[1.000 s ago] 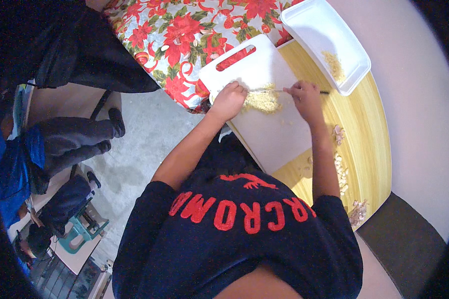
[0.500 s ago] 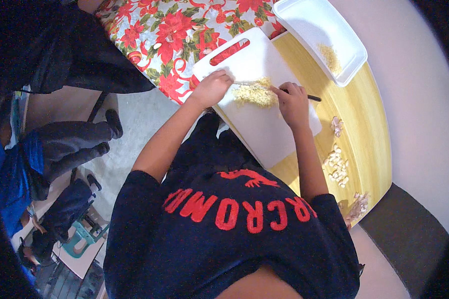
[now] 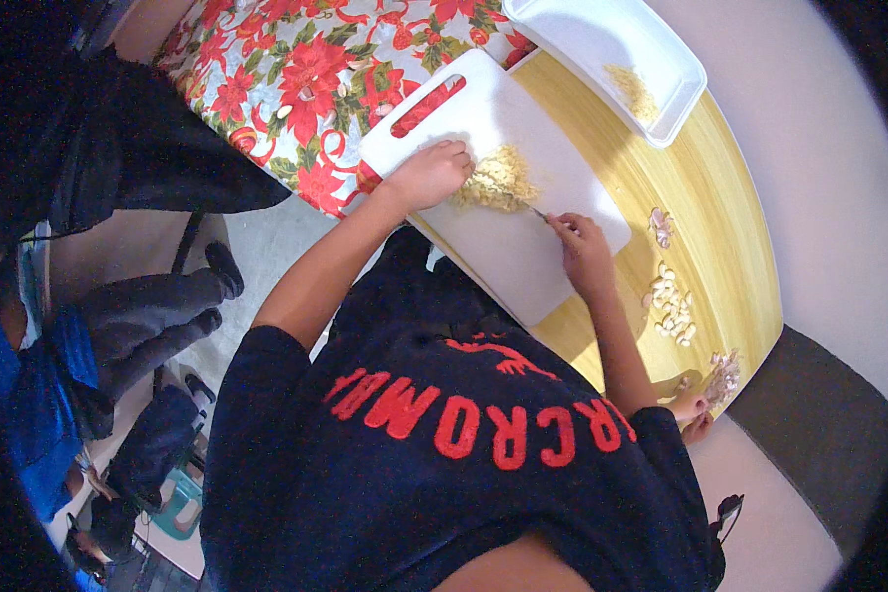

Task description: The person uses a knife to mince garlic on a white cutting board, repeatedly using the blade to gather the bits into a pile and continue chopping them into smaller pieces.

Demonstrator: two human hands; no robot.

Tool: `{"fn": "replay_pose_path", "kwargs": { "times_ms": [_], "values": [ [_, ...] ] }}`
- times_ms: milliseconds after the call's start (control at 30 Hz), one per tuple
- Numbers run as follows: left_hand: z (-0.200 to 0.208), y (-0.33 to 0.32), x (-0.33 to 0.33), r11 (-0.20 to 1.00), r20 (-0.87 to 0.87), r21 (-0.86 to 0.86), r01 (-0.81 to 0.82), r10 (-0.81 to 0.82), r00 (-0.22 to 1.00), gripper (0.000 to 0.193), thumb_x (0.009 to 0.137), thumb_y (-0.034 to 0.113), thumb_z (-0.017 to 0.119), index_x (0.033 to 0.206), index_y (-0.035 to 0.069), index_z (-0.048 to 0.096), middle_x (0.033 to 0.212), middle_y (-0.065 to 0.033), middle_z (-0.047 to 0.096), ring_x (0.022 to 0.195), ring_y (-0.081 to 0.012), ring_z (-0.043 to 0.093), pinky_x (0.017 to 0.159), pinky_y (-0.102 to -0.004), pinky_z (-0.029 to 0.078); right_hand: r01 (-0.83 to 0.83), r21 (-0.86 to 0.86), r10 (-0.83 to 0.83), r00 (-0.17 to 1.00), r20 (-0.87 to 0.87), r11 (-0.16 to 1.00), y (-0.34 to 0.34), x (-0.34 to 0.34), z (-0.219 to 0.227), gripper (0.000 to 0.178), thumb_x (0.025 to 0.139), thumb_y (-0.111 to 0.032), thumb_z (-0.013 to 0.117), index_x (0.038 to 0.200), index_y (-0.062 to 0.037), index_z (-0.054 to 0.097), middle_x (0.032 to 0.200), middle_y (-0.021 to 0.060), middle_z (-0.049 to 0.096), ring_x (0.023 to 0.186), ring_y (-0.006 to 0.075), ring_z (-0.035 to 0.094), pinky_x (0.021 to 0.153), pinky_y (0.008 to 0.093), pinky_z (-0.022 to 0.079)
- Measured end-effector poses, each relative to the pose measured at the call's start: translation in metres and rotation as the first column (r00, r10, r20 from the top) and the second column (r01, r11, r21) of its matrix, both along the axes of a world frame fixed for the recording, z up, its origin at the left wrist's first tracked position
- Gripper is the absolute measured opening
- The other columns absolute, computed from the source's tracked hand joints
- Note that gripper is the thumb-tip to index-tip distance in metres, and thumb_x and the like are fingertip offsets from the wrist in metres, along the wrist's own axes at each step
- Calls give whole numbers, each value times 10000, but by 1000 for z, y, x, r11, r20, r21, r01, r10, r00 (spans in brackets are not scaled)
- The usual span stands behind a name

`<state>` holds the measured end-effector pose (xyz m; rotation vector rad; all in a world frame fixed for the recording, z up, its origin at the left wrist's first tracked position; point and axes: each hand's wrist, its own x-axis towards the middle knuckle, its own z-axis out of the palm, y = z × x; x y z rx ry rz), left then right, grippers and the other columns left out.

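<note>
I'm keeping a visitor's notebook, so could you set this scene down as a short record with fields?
Left hand: beside the chopped pale pile; grip unclear
Right hand: holding a knife pointed toward the pile
Cutting board: white, slotted, under the pile
Tray: white, chopped bits inside
Right of board: pale cloves, papery skins
Other person: hands near the skins

- Worktop (image 3: 725,237): yellow wood-grain, outer edge curved.
- Floral cloth (image 3: 311,79): red, green and white, beside the wood-grain.
- White cutting board (image 3: 548,271): flat on the worktop, slotted end over the cloth.
- White tray (image 3: 572,39): along the curved edge.
- Pale cloves (image 3: 675,324): loose, between a small pinkish clump (image 3: 661,227) and a papery heap (image 3: 723,375).
</note>
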<state>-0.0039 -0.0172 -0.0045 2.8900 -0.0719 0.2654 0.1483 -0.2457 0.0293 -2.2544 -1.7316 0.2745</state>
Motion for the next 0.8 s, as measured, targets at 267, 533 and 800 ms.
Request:
{"fn": "replay_pose_path", "kwargs": {
  "times_ms": [267, 533, 800],
  "values": [
    [-7, 24, 3, 996, 4, 40, 78, -78, 997, 154, 660, 86, 481, 758, 11, 573, 788, -89, 569, 872, -220, 516, 800, -313, 424, 109, 5, -109, 994, -15, 994, 19, -10, 20, 349, 694, 14, 497, 998, -122, 601, 918, 106, 543, 833, 255, 518, 748, 348, 431],
    [-11, 20, 6, 999, 24, 12, 47, -47, 999, 222, 641, 88, 494, 828, -9, 566, 770, -81, 552, 833, -214, 506, 781, -300, 425, 149, 153, -160, 985, 62, 977, 21, -3, 4, 371, 648, 12, 516, 971, -137, 622, 842, 68, 557, 809, 237, 523, 734, 356, 400],
    [-9, 28, 1, 1000, -14, -20, -10, 10, 1000, 148, 650, 88, 504, 756, 7, 567, 773, -91, 560, 855, -218, 513, 787, -314, 426, 158, 103, -175, 968, 179, 982, 44, -5, 28, 362, 662, -2, 534, 954, -188, 638, 847, 21, 566, 826, 195, 525, 754, 332, 370]
  ]
}}
